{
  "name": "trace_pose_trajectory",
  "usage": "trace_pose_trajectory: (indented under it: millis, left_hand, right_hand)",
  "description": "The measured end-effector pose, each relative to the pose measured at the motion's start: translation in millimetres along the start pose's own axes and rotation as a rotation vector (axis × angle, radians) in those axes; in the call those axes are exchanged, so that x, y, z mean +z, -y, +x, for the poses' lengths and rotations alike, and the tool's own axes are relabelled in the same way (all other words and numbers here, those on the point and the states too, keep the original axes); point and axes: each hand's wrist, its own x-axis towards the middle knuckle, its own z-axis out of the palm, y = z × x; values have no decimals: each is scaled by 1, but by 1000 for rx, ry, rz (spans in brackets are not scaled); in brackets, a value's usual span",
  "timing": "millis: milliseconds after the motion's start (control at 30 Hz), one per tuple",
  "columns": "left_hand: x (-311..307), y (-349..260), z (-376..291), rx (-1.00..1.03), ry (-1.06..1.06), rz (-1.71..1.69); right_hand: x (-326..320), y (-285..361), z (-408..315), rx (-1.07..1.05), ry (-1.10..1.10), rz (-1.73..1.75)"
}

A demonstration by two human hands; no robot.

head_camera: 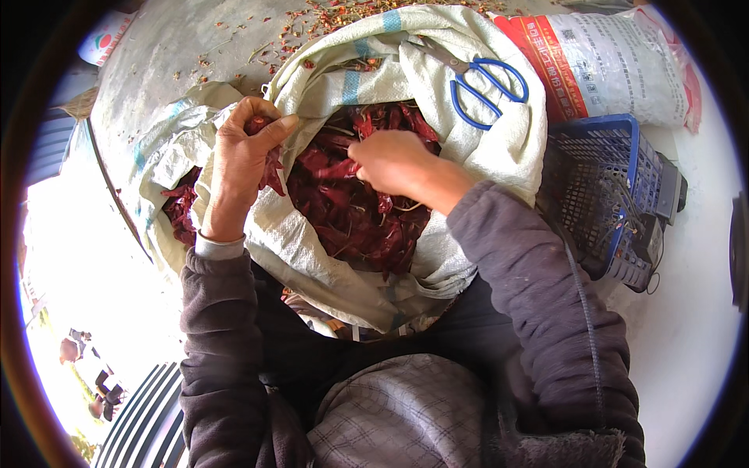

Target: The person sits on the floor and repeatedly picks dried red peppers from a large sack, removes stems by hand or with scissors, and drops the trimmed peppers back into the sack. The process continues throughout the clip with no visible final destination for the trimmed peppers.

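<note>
A large white woven sack (351, 257) stands open between the person's legs, its rim rolled outward, with many dried red chillies (351, 216) inside. My left hand (251, 140) is over the sack's left rim, thumb and fingers closed on dried chillies (272, 169) that hang below it. Over the chillies in the sack is my right hand (398, 164), fingers bent downward; whether it grips one is hidden. Blue-handled scissors (459, 73) lie on the folded rim at the upper right, blades pointing up and left.
Left of the large sack, a second woven sack (167, 140) holds more dried chillies (181, 205). A blue plastic basket (629, 169) with dark cables stands at the right, below a red and white printed bag (614, 70). Small chilli scraps (322, 23) litter the concrete floor (193, 35).
</note>
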Motion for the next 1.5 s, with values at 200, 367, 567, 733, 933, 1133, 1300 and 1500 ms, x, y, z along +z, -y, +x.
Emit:
trace_pose_trajectory:
  millis: [200,367,567,733,933,1133,1300,1500]
  left_hand:
    - [2,2,0,32,12,256]
    - [19,-2,-5,-40,90,148]
    - [24,-1,-9,505,-87,705]
    - [30,2,-16,317,143,617]
    - [27,0,-13,35,125,282]
    - [31,9,-13,387,95,414]
    - [30,13,-12,551,39,495]
    - [37,18,-16,593,-33,514]
  right_hand:
    - [-47,-13,-9,132,-141,467]
    - [-41,-1,-9,56,-263,844]
    - [-45,2,-9,72,-335,447]
    - [-46,11,-12,11,-371,733]
    - [-41,9,-13,2,-344,1038]
    - [-51,18,-12,7,-467,881]
    - [-44,14,-14,-85,-462,798]
    - [-38,-15,-10,-126,-443,447]
